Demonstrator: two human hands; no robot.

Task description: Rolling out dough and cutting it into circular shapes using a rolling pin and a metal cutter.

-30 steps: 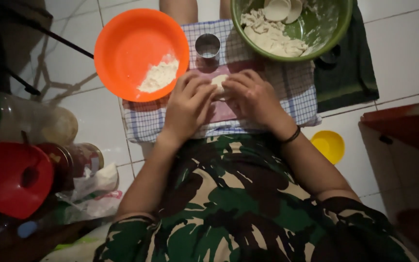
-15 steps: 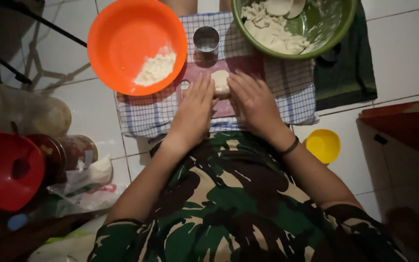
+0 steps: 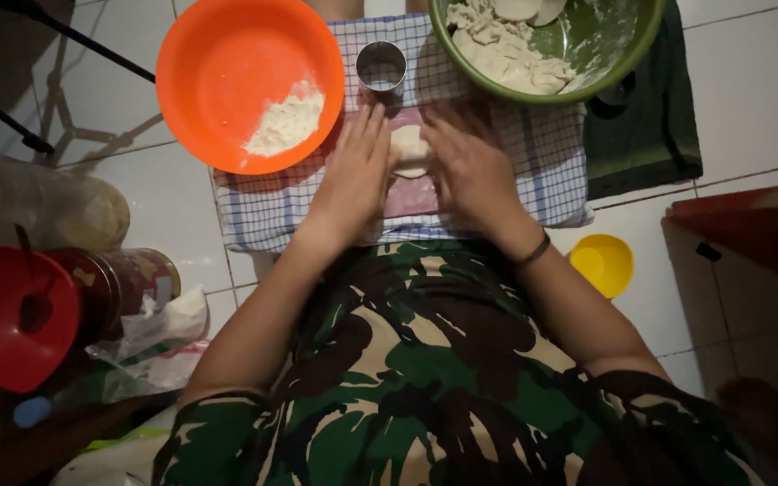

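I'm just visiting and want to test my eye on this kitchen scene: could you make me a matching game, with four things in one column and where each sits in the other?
Things:
1. orange bowl
2. green bowl
3. small yellow bowl
4. lump of dough

Places:
A. on the tiled floor, right of the checked cloth
B. between the left hand and right hand
C. on the cloth's left part, holding flour
D. at the cloth's top right, holding dough

Pairs: 1-C, 2-D, 3-A, 4-B
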